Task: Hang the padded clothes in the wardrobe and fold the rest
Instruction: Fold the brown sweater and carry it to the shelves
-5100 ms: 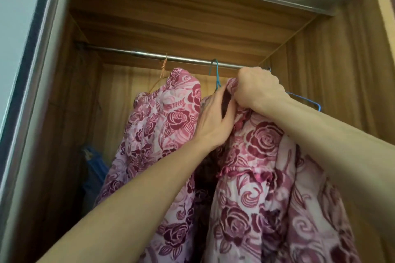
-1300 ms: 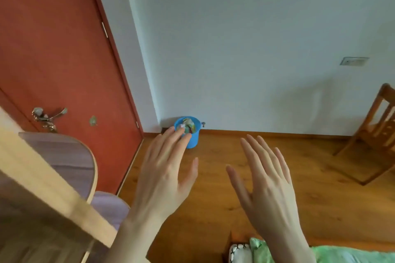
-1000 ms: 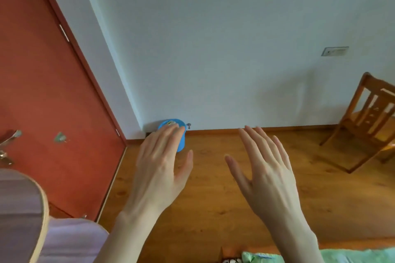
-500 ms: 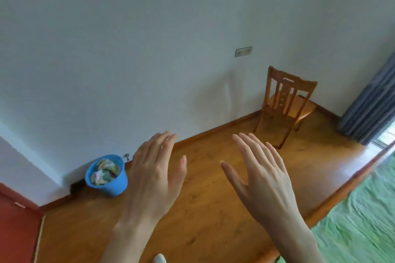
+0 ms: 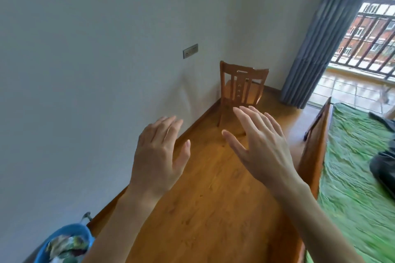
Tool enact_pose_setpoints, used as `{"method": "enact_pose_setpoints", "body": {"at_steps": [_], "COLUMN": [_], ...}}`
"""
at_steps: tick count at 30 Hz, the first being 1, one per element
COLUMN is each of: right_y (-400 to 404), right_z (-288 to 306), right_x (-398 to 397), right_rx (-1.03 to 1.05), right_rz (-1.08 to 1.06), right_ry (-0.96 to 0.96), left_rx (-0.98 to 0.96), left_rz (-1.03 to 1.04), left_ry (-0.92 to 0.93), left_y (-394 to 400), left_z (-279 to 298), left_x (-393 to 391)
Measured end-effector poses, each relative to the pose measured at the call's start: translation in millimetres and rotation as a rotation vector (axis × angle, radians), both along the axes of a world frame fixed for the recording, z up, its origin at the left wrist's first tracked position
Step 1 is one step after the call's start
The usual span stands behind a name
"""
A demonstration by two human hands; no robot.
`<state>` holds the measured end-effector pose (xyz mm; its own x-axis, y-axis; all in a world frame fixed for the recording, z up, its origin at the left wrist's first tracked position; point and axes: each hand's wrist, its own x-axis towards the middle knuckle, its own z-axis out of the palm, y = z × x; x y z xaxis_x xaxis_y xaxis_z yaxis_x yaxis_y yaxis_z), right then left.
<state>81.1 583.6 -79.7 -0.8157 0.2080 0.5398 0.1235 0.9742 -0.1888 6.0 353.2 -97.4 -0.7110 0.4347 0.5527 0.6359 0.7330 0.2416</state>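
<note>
Your left hand [image 5: 159,156] and your right hand [image 5: 261,149] are both up in front of you, backs to the camera, fingers [image 5: 168,123] spread loose and flat, holding nothing, palms hidden from this angle. Between and below them runs bare wooden floor [image 5: 213,209]. At twelve o'clock, beyond your fingertips, a wooden chair [image 5: 242,87] stands in the corner against the pale wall [image 5: 85,70]; your right hand covers part of its lower legs. A wall plate [image 5: 190,51] sits at about eleven o'clock, too small to read. At one o'clock a grey-blue curtain [image 5: 320,34] hangs beside the open balcony, railings [image 5: 372,34] and a building blurred beyond. Over at three o'clock is the bed, its green cover [image 5: 352,177] rumpled, its wooden footboard [image 5: 316,141] seen edge-on. On that cover lies dark clothing [image 5: 382,166], cut off by the right edge, so you can't tell what garment it is or whether it is padded; another dark piece [image 5: 384,121] lies farther up, equally unclear. Down at seven o'clock a blue bucket [image 5: 70,235] pokes in, clipped by the frame, with crumpled patterned stuff [image 5: 64,247] inside that I can't make out.
</note>
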Motion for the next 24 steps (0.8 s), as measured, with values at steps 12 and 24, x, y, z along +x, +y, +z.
{"method": "enact_pose_setpoints", "body": {"at_steps": [12, 24], "right_y": [92.4, 252.3], "right_z": [-28.3, -63.6], "right_x": [-9.8, -42.1], "right_rx": [-0.049, -0.129], "right_rz": [-0.365, -0.557], "right_ry": [-0.014, -0.064], "left_rx": [0.007, 0.050], "left_rz": [-0.281, -0.451], "left_ry": [-0.013, -0.098], "left_y": [133.7, 357.1], "left_z": [-30.5, -51.0], "left_x": [-83.0, -154.2]}}
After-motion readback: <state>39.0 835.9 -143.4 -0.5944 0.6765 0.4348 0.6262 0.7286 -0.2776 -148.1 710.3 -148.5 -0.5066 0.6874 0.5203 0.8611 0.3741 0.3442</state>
